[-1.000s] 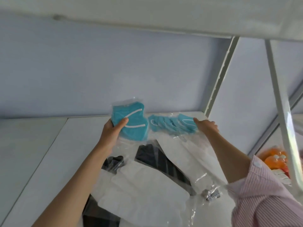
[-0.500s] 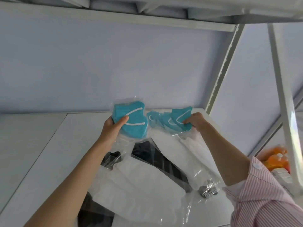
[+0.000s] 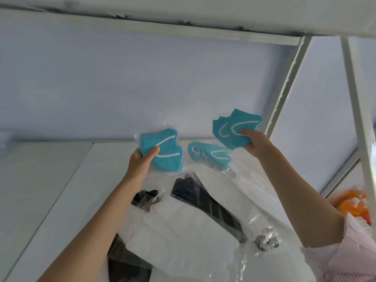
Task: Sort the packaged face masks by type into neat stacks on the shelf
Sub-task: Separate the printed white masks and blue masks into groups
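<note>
My left hand (image 3: 142, 159) grips a teal packaged mask (image 3: 164, 153) above the white shelf (image 3: 67, 190), thumb across its front. My right hand (image 3: 257, 142) pinches a small fan of teal packaged masks (image 3: 234, 127), lifted off the shelf. More teal masks (image 3: 209, 152) lie on the shelf between my hands. In front of them lies a loose pile: white packaged masks (image 3: 183, 237) over black packaged masks (image 3: 205, 202), partly hidden under each other.
The shelf's back wall is pale blue. A slanted white upright (image 3: 284, 86) stands at the right rear, a second post (image 3: 358, 110) further right. Orange items (image 3: 354, 204) sit beyond the right edge. Another shelf board (image 3: 183, 15) hangs overhead.
My right hand took hold of some teal masks from the row on the shelf and lifted them up and to the right. My left hand kept holding its teal mask.
</note>
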